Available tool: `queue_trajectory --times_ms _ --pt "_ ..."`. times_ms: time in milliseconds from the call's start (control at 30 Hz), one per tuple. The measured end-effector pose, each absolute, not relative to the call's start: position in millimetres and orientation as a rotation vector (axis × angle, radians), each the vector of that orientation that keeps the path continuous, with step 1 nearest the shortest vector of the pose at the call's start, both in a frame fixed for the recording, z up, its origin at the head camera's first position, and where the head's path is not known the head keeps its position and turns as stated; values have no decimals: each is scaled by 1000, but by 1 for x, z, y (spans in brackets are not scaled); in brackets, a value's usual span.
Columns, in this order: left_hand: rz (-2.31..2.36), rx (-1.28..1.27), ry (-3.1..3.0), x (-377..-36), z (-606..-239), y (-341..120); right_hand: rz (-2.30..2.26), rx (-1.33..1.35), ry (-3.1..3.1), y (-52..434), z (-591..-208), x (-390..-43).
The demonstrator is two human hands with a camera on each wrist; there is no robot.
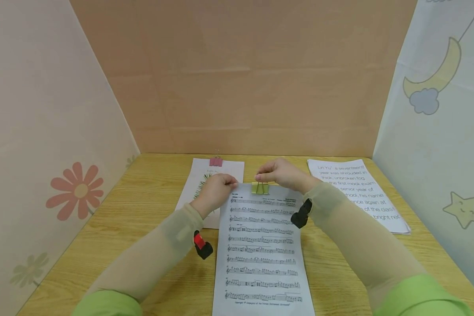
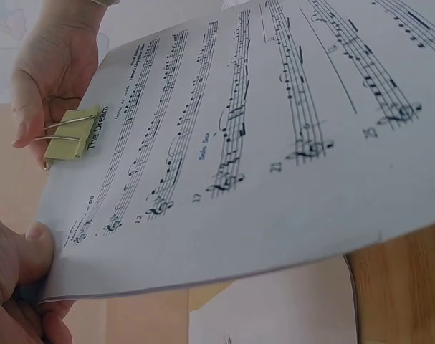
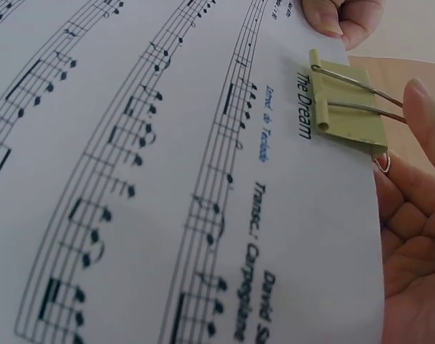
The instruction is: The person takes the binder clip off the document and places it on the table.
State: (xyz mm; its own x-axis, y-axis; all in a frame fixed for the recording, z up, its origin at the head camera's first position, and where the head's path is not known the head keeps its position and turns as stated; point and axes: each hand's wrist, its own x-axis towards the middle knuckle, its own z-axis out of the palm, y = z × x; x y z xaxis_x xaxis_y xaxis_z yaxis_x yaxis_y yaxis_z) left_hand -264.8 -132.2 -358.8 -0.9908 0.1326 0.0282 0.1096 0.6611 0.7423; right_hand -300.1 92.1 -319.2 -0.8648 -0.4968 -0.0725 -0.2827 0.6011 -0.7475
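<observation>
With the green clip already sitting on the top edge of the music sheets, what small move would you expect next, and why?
Probably the right hand lets go of the green binder clip, perhaps folding its wire handles flat. The clip already bites the top edge of the sheet music over the title, and the left hand pinches the top left corner, keeping the sheets steady. Whether the right fingers are squeezing the handles cannot be told.

wooden table (image 1: pixel 150 219) bearing 3 paper stacks (image 1: pixel 359 193).

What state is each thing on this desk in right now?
Sheet music: top edge lifted, clipped.
Green binder clip: clamped on the top edge, handles out.
Left hand: pinches the top left corner.
Right hand: holds the clip's handles.
Pink clip: clamped on the plant sheet.
Text sheets: flat, unclipped.
</observation>
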Motion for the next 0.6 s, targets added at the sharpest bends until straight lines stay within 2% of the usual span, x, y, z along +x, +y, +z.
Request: queue_trajectory --times_ms 600 --pt "1270 181 2845 -266 -359 -134 -1226 -581 2535 109 -308 -302"
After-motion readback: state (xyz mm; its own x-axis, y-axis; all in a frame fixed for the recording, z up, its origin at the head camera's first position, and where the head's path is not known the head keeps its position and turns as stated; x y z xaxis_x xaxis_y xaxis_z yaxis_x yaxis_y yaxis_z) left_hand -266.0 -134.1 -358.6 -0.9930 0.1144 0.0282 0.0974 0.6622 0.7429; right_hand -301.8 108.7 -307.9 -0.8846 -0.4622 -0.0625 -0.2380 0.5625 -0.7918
